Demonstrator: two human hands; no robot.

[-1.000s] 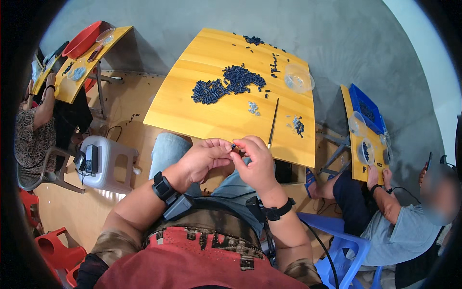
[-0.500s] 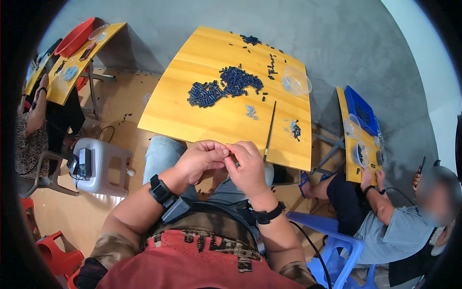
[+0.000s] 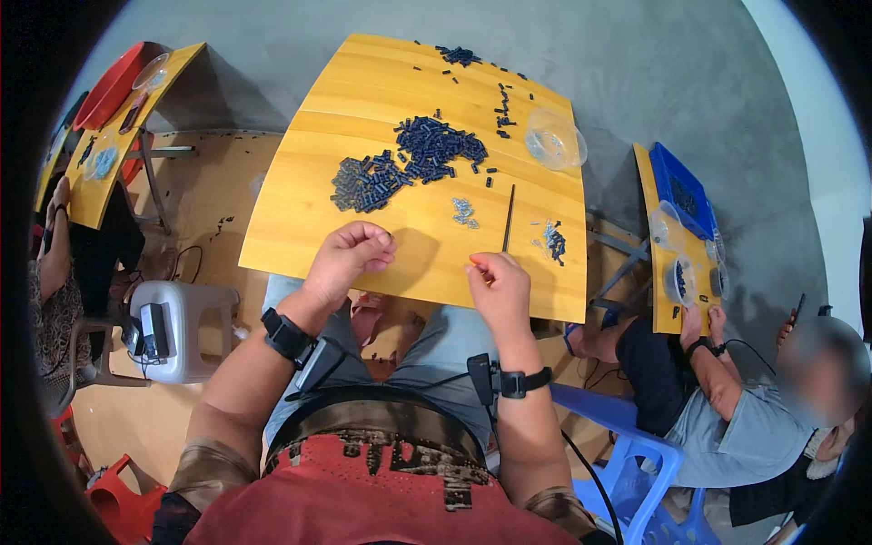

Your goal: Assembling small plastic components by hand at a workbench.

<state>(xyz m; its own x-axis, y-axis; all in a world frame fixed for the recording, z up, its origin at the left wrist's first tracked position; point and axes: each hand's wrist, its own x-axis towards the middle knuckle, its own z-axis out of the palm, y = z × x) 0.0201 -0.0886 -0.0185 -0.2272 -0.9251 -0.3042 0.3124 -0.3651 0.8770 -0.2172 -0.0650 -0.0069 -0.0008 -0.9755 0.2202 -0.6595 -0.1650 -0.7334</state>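
Left hand (image 3: 350,259) pinches a small dark piece (image 3: 391,238) at the fingertips — presumably for fine control.
Right hand (image 3: 502,289) curled, apart to the right; cannot tell whether it pinches anything. Dark rod (image 3: 510,213) just beyond that hand. Ahead of the left grip, dark pile (image 3: 436,147); beyond the gap between hands, pale bits (image 3: 464,214) — likely grouped by kind, within reach on the yellow table (image 3: 295,204).

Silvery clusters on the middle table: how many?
2: one cluster left of the thin black stick, another cluster right of it, beside dark pieces. Others may be hidden.
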